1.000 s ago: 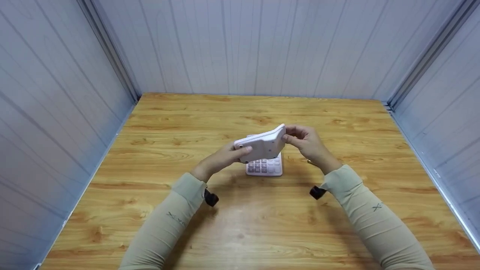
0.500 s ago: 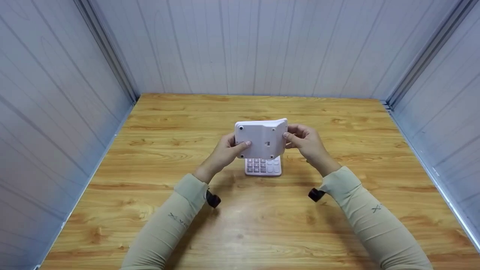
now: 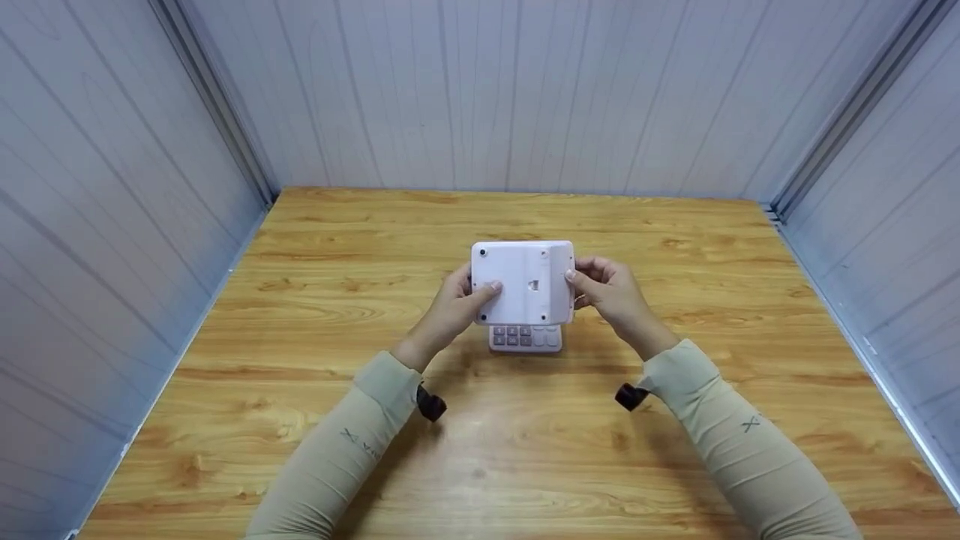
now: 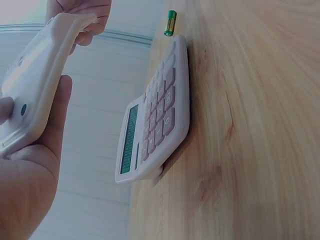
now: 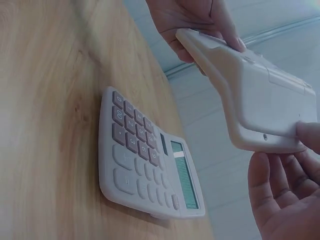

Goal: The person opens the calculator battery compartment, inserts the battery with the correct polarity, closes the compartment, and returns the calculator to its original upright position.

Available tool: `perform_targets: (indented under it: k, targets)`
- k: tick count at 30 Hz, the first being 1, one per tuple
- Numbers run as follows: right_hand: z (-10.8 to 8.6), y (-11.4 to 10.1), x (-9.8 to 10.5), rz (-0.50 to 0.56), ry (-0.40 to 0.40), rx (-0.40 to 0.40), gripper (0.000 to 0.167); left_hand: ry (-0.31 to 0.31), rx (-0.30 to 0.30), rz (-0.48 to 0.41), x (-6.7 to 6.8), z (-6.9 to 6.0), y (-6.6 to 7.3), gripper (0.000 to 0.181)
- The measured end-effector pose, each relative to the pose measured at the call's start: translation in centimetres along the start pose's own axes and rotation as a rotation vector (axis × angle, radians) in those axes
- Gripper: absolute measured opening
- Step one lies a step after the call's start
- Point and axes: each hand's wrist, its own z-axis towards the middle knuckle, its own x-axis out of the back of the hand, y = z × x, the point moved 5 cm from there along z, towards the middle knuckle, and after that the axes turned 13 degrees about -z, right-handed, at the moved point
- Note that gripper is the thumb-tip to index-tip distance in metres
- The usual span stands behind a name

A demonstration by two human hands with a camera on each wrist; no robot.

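A white calculator [image 3: 517, 283] is held up above the table, its back with small round feet and a slot facing the head camera. My left hand [image 3: 448, 301] grips its left edge, thumb on the back. At the opposite edge my right hand [image 3: 613, 298] pinches it between thumb and fingers. A second white calculator [image 5: 145, 160] with grey-brown keys and a greenish display lies on the table below, keys up. In the head view the held calculator covers its upper part. The held one's keys face away from the head camera.
A green and gold battery [image 4: 170, 23] lies on the wooden table [image 3: 360, 420] beyond the lying calculator in the left wrist view. Pale panel walls [image 3: 480, 97] enclose the back and sides. Black wrist cameras [image 3: 431, 405] hang beneath both sleeves.
Both hands have tilted the held calculator so its back turns fully toward the head camera. It now covers more of the calculator below. Both hands keep their hold.
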Motion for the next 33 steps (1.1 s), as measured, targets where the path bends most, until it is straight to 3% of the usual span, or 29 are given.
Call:
perform_targets:
  k: [5, 11, 23, 33]
  targets:
    - [-0.2, 0.5, -0.1, 0.026, -0.002, -0.034, 0.026, 0.069, 0.037, -0.027, -0.3, -0.3, -0.2, 0.042]
    - [-0.5, 0.9, -0.1, 0.005, 0.068, -0.06, 0.029, 0.126, 0.085, -0.026, -1.0, -0.5, -0.5, 0.044]
    - [-1.3, -0.5, -0.1, -0.178, 0.191, 0.01, 0.039, 0.167, 0.107, 0.001, -1.5, -0.3, -0.6, 0.044]
    - [-2.3, -1.4, -1.0, -0.325, 0.197, 0.033, 0.057, 0.192, 0.114, -0.054, -1.2, -0.3, -1.0, 0.042]
